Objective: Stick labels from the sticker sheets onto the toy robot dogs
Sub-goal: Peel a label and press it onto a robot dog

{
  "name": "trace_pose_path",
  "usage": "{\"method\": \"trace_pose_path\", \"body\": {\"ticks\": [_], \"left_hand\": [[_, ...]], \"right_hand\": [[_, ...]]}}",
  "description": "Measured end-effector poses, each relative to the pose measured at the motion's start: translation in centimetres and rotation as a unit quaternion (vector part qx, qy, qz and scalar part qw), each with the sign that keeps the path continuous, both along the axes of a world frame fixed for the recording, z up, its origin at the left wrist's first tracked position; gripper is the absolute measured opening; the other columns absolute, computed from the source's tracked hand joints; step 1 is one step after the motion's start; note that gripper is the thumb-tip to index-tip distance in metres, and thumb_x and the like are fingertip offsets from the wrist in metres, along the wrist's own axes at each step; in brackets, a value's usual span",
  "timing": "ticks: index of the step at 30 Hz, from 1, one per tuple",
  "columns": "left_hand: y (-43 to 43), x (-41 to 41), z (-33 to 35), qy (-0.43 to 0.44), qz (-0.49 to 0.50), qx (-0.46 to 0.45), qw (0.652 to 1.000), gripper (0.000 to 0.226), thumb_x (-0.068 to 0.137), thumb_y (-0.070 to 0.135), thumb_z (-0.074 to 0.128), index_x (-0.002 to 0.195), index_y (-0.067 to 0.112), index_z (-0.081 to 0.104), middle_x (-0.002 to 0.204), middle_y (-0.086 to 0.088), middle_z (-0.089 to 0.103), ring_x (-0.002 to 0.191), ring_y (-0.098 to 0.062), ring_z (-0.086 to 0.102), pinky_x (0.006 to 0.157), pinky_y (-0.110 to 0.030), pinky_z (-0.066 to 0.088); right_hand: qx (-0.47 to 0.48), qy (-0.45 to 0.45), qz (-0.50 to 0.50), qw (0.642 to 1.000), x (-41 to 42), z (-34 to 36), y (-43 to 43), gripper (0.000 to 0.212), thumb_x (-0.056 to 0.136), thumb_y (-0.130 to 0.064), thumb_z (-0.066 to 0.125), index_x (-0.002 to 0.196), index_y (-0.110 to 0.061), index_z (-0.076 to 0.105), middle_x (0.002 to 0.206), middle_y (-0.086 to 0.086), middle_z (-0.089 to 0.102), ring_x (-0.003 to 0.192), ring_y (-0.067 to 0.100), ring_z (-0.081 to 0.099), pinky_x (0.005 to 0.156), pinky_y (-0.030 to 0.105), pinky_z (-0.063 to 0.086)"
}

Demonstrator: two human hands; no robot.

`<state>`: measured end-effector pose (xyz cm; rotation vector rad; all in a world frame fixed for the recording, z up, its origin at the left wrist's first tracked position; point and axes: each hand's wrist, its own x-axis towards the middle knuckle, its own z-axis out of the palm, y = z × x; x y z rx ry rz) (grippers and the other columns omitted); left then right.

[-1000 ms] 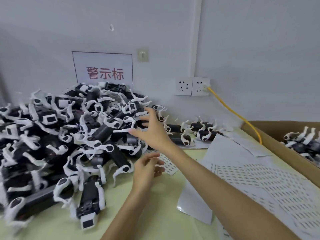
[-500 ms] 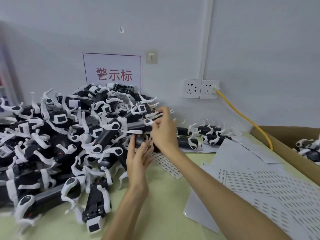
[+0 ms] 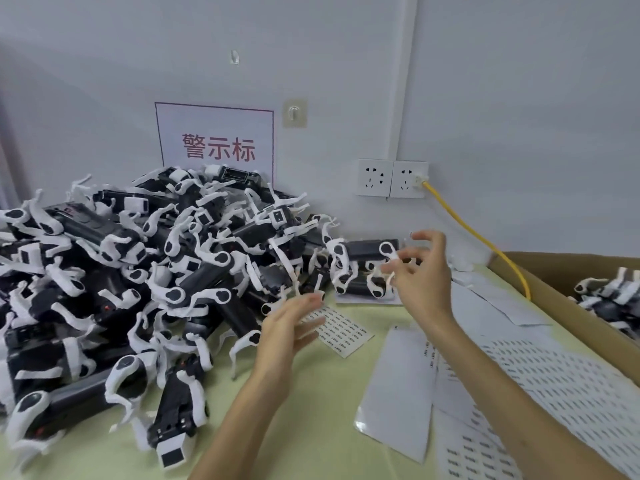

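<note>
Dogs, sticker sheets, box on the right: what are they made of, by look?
Dogs: probably hard moulded plastic; black bodies show soft highlights, white legs look matte.
Sticker sheets: paper on a glossy backing, likely; one corner glints.
Box: brown cardboard, matte, with a plain cut rim.

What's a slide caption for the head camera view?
Left hand and right hand hover beside a heap of black-and-white plastic toy robot dogs, white paper sticker sheets alongside.
</note>
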<state>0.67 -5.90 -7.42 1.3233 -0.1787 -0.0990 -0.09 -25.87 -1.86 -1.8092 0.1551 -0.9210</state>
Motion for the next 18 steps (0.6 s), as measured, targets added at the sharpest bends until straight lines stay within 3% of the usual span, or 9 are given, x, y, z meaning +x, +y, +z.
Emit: {"method": "trace_pose_path", "body": {"ticks": [2, 6, 8, 12, 14, 16, 18], "left_hand": [[-0.3, 0.0, -0.2, 0.035, -0.102, 0.011, 0.994, 0.036, 0.103, 0.038, 0.052, 0.123, 0.015, 0.071, 0.121, -0.001, 0.076, 0.107, -0.020, 0.075, 0.089, -0.033, 0.056], [-1.4, -0.4, -0.9, 0.029, -0.214, -0.005, 0.976, 0.059, 0.091, 0.063, 0.051, 0.136, 0.025, 0.059, 0.133, 0.009, 0.070, 0.120, -0.016, 0.068, 0.093, -0.035, 0.057], [-2.1, -0.6, -0.9, 0.024, -0.182, -0.033, 0.983, 0.066, 0.086, 0.069, 0.044, 0.134, 0.027, 0.060, 0.132, 0.010, 0.071, 0.123, -0.014, 0.066, 0.099, -0.038, 0.054], [-1.8, 0.1, -0.6, 0.018, -0.053, -0.144, 0.988, 0.068, 0.088, 0.063, 0.042, 0.137, 0.020, 0.060, 0.135, 0.004, 0.069, 0.132, -0.013, 0.059, 0.108, -0.041, 0.046], [-1.0, 0.3, -0.4, 0.000, -0.048, -0.183, 0.982, 0.058, 0.092, 0.059, 0.043, 0.132, 0.024, 0.066, 0.135, 0.006, 0.069, 0.131, -0.010, 0.059, 0.110, -0.040, 0.043], [-0.6, 0.3, -0.2, 0.004, -0.065, -0.211, 0.975, 0.045, 0.095, 0.053, 0.046, 0.114, 0.023, 0.075, 0.130, -0.002, 0.070, 0.125, -0.017, 0.061, 0.112, -0.042, 0.040], [-0.6, 0.1, -0.1, 0.011, -0.059, -0.221, 0.973, 0.041, 0.097, 0.046, 0.050, 0.115, 0.014, 0.070, 0.127, -0.013, 0.061, 0.122, -0.026, 0.059, 0.110, -0.045, 0.040]], "right_hand": [[0.012, -0.031, 0.050, 0.998, -1.3, -0.5, -0.3, 0.047, 0.094, 0.008, 0.061, 0.118, -0.027, 0.042, 0.098, 0.004, 0.065, 0.080, 0.017, 0.076, 0.072, 0.051, 0.060], [0.071, -0.082, 0.173, 0.979, -3.3, -2.0, 0.8, 0.050, 0.091, 0.007, 0.068, 0.118, -0.026, 0.043, 0.097, 0.007, 0.069, 0.087, 0.028, 0.077, 0.072, 0.044, 0.063], [0.082, -0.075, 0.219, 0.969, -3.6, -2.8, 2.0, 0.054, 0.086, 0.005, 0.074, 0.121, -0.023, 0.043, 0.096, 0.007, 0.072, 0.088, 0.027, 0.076, 0.074, 0.041, 0.063], [0.017, -0.048, 0.240, 0.969, -3.3, -4.0, 4.1, 0.064, 0.084, 0.009, 0.075, 0.123, -0.030, 0.042, 0.091, 0.001, 0.073, 0.090, 0.020, 0.074, 0.080, 0.031, 0.057], [-0.009, -0.037, 0.244, 0.969, -3.4, -4.6, 4.7, 0.066, 0.083, 0.000, 0.079, 0.123, -0.036, 0.043, 0.090, 0.000, 0.073, 0.091, 0.019, 0.074, 0.079, 0.031, 0.056], [-0.031, -0.034, 0.250, 0.967, -3.7, -5.2, 4.9, 0.066, 0.082, -0.006, 0.082, 0.123, -0.040, 0.044, 0.088, 0.000, 0.074, 0.090, 0.019, 0.074, 0.081, 0.030, 0.057], [-0.054, -0.058, 0.223, 0.972, -3.9, -5.4, 4.7, 0.063, 0.081, -0.011, 0.082, 0.124, -0.039, 0.046, 0.086, -0.002, 0.071, 0.090, 0.021, 0.072, 0.086, 0.032, 0.058]]}}
